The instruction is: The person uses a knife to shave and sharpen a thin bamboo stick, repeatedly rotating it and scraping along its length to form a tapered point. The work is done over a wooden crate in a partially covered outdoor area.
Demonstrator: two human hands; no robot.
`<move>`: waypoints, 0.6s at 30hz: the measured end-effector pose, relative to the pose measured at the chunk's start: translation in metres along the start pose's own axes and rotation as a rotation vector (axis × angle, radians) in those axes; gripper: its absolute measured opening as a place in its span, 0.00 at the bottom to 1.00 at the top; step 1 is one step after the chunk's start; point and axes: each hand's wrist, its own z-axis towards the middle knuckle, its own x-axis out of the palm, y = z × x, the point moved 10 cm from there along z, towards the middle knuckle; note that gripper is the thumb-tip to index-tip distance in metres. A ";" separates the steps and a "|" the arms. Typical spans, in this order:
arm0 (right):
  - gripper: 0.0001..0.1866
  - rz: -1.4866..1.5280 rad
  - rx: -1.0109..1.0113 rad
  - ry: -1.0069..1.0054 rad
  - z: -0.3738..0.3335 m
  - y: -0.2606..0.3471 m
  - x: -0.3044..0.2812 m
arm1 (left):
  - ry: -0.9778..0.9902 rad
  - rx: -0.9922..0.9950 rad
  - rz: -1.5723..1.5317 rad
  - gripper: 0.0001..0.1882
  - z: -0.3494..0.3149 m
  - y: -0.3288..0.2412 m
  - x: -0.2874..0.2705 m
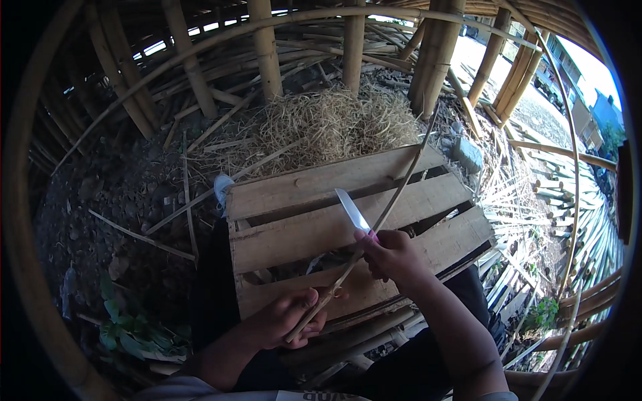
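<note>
A long thin bamboo strip (405, 180) runs slantwise over a slatted wooden crate (294, 237) that rests across my lap. Its near end lies in my left hand (292, 319), the fingers and thumb closed around it. My right hand (394, 257) grips a knife (353, 210) with a pinkish handle. The bright blade points away from me and to the left, over the crate's slats. The strip passes right beside the knife handle and the right fingers; whether those fingers also touch it I cannot tell.
Beyond the crate lies a heap of dry shavings (328, 123). Upright bamboo posts (266, 50) stand behind it, with stacked poles between them. Many cut bamboo lengths (582, 234) cover the ground at right, near a grey block (468, 155). A leafy plant (124, 327) grows at lower left.
</note>
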 end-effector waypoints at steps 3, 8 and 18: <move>0.28 0.012 -0.042 -0.037 0.007 -0.003 0.000 | -0.005 -0.021 -0.023 0.33 0.000 0.002 -0.006; 0.29 -0.013 -0.121 -0.131 0.007 0.005 -0.005 | 0.036 -0.083 -0.115 0.27 -0.005 0.003 -0.003; 0.20 -0.482 -0.422 -0.258 0.008 0.028 -0.028 | -0.021 -0.030 -0.145 0.21 -0.003 0.006 -0.013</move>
